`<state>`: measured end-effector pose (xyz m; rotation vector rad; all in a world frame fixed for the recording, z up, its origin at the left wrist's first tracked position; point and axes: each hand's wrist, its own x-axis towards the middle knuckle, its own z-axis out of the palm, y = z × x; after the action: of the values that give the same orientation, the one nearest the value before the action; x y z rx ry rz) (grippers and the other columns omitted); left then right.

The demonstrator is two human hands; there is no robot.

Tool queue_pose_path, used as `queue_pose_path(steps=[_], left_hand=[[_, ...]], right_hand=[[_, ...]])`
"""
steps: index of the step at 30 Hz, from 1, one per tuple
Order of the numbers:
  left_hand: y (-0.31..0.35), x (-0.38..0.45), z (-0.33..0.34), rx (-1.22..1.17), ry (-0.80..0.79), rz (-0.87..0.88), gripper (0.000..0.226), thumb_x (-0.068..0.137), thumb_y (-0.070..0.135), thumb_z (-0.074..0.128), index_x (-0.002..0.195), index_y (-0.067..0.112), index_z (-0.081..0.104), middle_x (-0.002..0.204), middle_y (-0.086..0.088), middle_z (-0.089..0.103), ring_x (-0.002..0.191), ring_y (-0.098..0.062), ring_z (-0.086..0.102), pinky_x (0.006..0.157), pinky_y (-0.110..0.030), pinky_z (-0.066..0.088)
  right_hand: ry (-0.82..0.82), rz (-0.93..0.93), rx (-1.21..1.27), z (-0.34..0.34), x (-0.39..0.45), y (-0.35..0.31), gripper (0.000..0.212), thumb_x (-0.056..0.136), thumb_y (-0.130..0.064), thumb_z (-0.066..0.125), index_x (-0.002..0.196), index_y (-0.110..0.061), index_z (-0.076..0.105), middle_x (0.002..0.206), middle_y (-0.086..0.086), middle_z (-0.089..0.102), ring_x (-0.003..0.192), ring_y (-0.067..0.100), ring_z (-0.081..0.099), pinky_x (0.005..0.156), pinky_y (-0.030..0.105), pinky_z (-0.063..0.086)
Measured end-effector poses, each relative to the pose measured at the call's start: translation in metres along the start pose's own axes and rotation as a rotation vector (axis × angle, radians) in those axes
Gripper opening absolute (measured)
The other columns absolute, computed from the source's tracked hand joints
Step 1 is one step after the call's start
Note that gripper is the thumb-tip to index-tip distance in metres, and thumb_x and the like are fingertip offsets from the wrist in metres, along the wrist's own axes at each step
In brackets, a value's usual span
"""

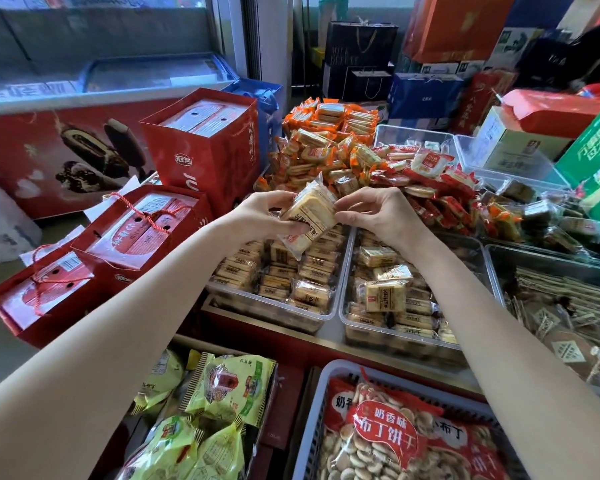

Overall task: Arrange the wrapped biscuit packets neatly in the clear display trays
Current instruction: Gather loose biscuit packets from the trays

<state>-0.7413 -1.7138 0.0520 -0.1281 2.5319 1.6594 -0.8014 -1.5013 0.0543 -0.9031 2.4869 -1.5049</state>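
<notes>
Cream-wrapped biscuit packet (307, 216) sits mid-frame, gripped by your left hand (274, 216) and pinched by your right hand (378, 213), above the left clear tray (274, 303).

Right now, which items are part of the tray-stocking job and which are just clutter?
In play: left hand and right hand, both gripping the biscuit packet; left clear tray; right clear tray.

Lying about: red gift boxes; green snack bags; blue basket.
</notes>
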Motion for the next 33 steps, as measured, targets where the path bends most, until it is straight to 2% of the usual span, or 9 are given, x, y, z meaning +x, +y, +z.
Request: queue_pose_path(steps=[5,12,18,22,24,26,28,30,33], left_hand=[[-0.002,0.001,0.003,-0.070,-0.006,-0.018,0.063,0.075,0.013,0.076,0.133,0.018,0.051,0.114,-0.004,0.067,0.098,-0.016,0.067,0.078,-0.023,0.055],[0.003,0.000,0.008,-0.174,-0.016,-0.009,0.058,0.078,0.008,0.072,0.131,0.021,0.052,0.109,-0.004,0.068,0.091,-0.013,0.067,0.068,-0.018,0.053],[0.006,0.001,0.009,-0.061,0.022,0.000,0.063,0.076,0.016,0.076,0.133,0.022,0.051,0.115,-0.003,0.067,0.104,-0.017,0.065,0.088,-0.032,0.053],[0.013,0.002,0.020,0.026,0.107,0.028,0.063,0.076,0.019,0.076,0.134,0.022,0.049,0.119,0.002,0.061,0.108,-0.015,0.059,0.090,-0.027,0.048],[0.012,0.001,0.025,0.081,0.152,0.019,0.067,0.076,0.021,0.077,0.136,0.020,0.047,0.117,0.006,0.056,0.106,-0.011,0.054,0.086,-0.022,0.043],[0.008,0.000,0.029,0.123,0.178,0.009,0.068,0.076,0.021,0.077,0.136,0.018,0.046,0.115,0.006,0.052,0.102,-0.009,0.051,0.078,-0.017,0.042],[0.004,-0.002,0.028,0.132,0.198,0.011,0.068,0.075,0.019,0.078,0.135,0.017,0.047,0.120,0.003,0.054,0.100,-0.012,0.053,0.071,-0.017,0.046],[0.004,-0.003,0.023,0.157,0.218,0.018,0.069,0.074,0.020,0.079,0.135,0.017,0.047,0.126,-0.001,0.056,0.106,-0.016,0.056,0.083,-0.025,0.049],[0.005,-0.002,0.021,0.331,0.224,0.040,0.074,0.072,0.022,0.080,0.137,0.017,0.046,0.129,-0.002,0.055,0.118,-0.017,0.051,0.102,-0.028,0.039]], right_hand=[[-0.026,0.078,-0.018,-0.003,0.000,0.003,0.018,0.077,-0.021,0.075,0.089,-0.009,0.073,0.079,0.001,0.072,0.071,0.012,0.069,0.070,0.019,0.055],[0.008,0.179,0.369,-0.006,-0.006,0.003,0.010,0.080,-0.003,0.070,0.089,-0.007,0.071,0.089,0.009,0.071,0.080,0.016,0.069,0.073,0.025,0.057],[0.094,0.287,0.444,-0.007,-0.006,0.000,0.002,0.082,-0.009,0.069,0.081,-0.010,0.069,0.079,0.003,0.069,0.076,0.014,0.064,0.073,0.027,0.056],[0.220,0.389,0.471,0.002,-0.001,0.001,0.009,0.086,-0.006,0.065,0.080,-0.012,0.065,0.077,0.002,0.065,0.071,0.012,0.061,0.062,0.021,0.053],[0.256,0.391,0.394,0.007,-0.001,0.004,0.009,0.087,-0.006,0.064,0.080,-0.011,0.065,0.079,0.003,0.065,0.075,0.014,0.061,0.065,0.021,0.054],[0.241,0.278,0.102,0.006,-0.002,0.008,0.001,0.085,-0.010,0.068,0.085,-0.011,0.068,0.082,0.002,0.066,0.079,0.014,0.062,0.072,0.022,0.053],[0.169,0.137,-0.104,0.002,-0.003,0.006,0.012,0.082,-0.016,0.072,0.093,-0.011,0.070,0.083,-0.003,0.064,0.076,0.007,0.059,0.071,0.016,0.050],[0.117,0.049,-0.190,0.002,-0.002,0.003,0.022,0.080,-0.022,0.074,0.100,-0.013,0.071,0.090,-0.001,0.065,0.082,0.009,0.060,0.073,0.016,0.049],[0.158,-0.083,-0.327,0.008,0.002,0.002,0.026,0.079,-0.022,0.075,0.104,-0.014,0.072,0.104,0.003,0.060,0.100,0.016,0.053,0.088,0.026,0.043]])
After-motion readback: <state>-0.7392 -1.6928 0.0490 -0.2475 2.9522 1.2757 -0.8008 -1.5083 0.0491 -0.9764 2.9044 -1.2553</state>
